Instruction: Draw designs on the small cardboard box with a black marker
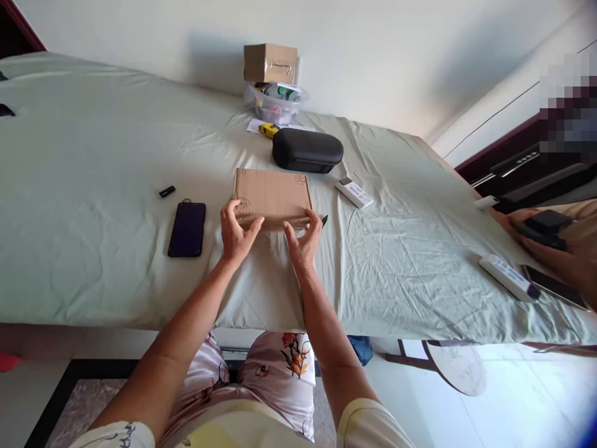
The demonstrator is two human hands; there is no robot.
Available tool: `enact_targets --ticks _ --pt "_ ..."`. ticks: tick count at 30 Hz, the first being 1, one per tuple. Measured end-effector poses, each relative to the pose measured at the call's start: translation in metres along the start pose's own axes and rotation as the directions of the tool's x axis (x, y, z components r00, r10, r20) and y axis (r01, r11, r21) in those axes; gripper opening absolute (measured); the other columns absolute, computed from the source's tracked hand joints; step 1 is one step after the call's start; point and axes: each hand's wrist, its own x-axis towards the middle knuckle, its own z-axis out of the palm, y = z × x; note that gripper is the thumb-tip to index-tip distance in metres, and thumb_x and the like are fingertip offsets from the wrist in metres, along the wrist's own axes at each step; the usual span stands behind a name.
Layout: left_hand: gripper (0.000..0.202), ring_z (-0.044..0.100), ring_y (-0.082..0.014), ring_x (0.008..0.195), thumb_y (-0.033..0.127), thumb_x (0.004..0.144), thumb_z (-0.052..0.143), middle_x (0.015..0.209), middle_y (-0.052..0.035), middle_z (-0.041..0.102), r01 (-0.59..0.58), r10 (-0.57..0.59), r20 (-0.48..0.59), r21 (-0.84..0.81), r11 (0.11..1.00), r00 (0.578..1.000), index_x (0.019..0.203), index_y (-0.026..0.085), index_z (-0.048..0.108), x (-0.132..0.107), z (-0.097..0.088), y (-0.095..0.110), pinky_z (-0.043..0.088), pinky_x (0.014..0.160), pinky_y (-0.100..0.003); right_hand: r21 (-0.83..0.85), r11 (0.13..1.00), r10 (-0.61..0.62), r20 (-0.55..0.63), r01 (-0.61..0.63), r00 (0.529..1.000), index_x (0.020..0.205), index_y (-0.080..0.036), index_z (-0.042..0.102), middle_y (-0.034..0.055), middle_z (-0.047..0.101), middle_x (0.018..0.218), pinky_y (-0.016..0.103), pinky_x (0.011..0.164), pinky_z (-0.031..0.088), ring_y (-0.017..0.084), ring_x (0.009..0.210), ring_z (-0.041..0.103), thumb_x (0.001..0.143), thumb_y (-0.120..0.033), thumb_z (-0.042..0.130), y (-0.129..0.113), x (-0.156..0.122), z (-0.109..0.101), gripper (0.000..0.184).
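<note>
One left hand (236, 236) and one right hand (305, 244), grip half-curled, clasp a flat cardboard box (274, 194); wrinkled cloth (401, 267) beneath.

I could pass over pale green cloth (93, 218) left of the black rectangular phone (187, 229); behind the flat brown cardboard box (273, 194) a long rounded black case (308, 150) blocks me; a white oblong device (354, 193) obstructs the right.

Black pointed object (325, 220): partly hidden by right hand (305, 241).
White box (354, 193): beyond that hand, print too small for me.
Co-worker (581, 255): cut off, farther right.
</note>
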Motion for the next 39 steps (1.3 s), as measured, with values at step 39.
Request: enact_targets --ticks 39 --pt "0.066 0.05 -0.0348 0.153 0.075 0.097 0.054 0.163 -0.0201 0.048 -0.201 0.192 0.216 0.02 0.979 0.957 0.134 0.023 0.068 -0.015 0.004 0.009 0.047 0.123 -0.054 0.112 0.991 -0.094 0.191 0.073 0.977 0.121 -0.026 0.078 0.0048 0.084 0.102 0.032 0.084 0.065 0.018 0.084 0.077 0.103 -0.041 0.055 -0.027 -0.015 0.002 0.032"
